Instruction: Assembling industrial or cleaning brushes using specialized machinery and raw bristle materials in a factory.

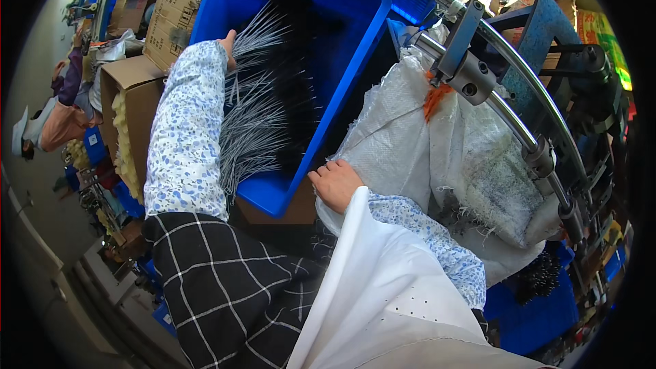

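Observation:
In the blue bin (362, 55) lie many thin brushes with grey wire stems (256, 123) and dark heads. My left hand (231, 48) reaches over the bin's left side, closed round the stem ends of an upper bunch of wire brushes (263, 31). Those stems fan out to the right of it, and most of its fingers are hidden. Lower right of the bin, my right hand (336, 186) has its fingers curled over the edge of a white woven sack (389, 130). The fingertips are partly hidden there.
A metal machine frame with round bars (509, 119) stands close on the right, above the sack. Cardboard boxes (130, 72) flank the bin on the left. Another blue container (540, 311) holds dark pieces at lower right. A person (65, 123) is in the left background.

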